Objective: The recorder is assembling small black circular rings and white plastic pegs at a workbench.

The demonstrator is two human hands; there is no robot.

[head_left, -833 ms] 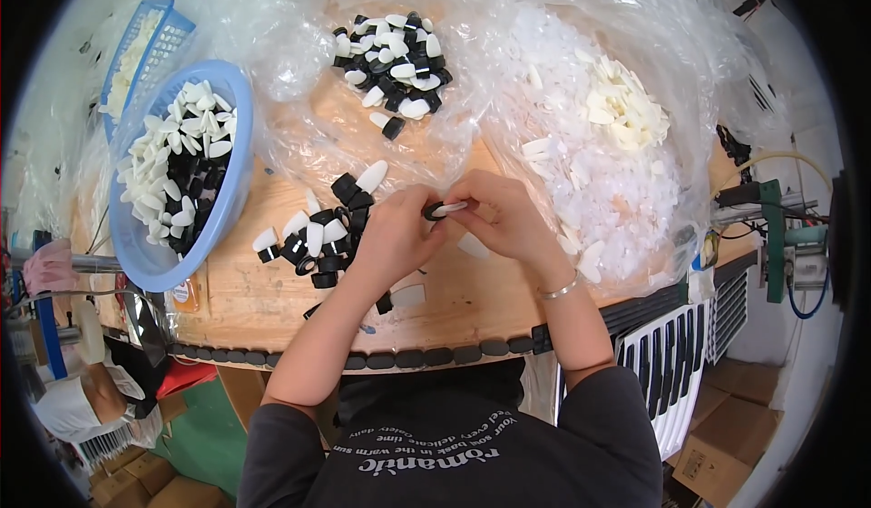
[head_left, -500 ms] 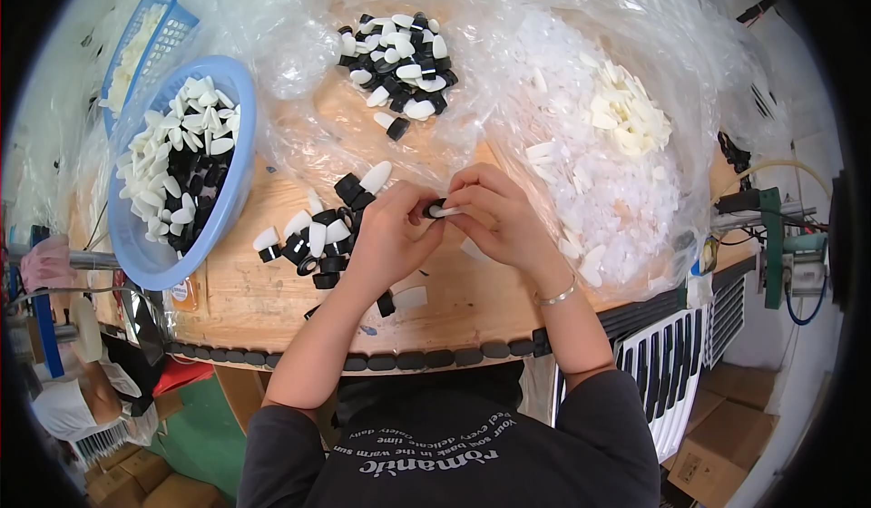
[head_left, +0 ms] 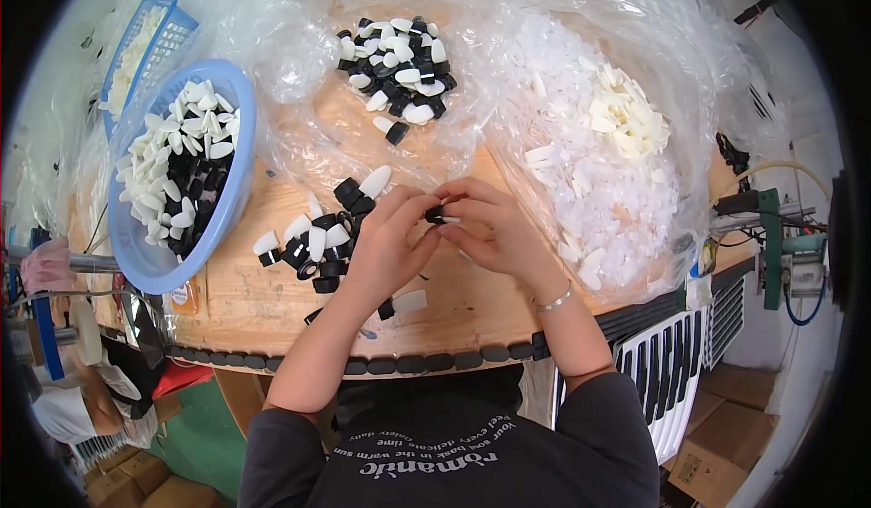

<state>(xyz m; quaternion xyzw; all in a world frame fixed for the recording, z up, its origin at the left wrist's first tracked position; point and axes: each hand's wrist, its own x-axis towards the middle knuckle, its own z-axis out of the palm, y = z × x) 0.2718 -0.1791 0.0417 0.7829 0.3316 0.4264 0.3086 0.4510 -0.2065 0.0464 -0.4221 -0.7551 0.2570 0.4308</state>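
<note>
Between my fingertips, above the wooden table, is a small black cap (head_left: 435,211) with a white piece (head_left: 449,219) at its side. My left hand (head_left: 392,240) is closed on the cap. The fingers of my right hand (head_left: 497,229) pinch the same part from the other side, and they partly hide it. Left of my left hand lies a loose group of black caps (head_left: 331,268) with white oval tabs (head_left: 376,181) on them. Another black cap (head_left: 386,309) with a pale tab lies just below my left wrist.
A blue basin (head_left: 238,181) of black-and-white parts stands at the left, a blue basket (head_left: 181,25) behind it. A heap of such parts (head_left: 399,68) lies at the back on plastic sheeting. Clear film bits and cream tabs (head_left: 628,113) pile up right. Black pads (head_left: 440,361) line the table edge.
My fingers have shifted around the cap, turning it; its round opening faced me before and its dark side shows now. Both hands stay in nearly the same place.
</note>
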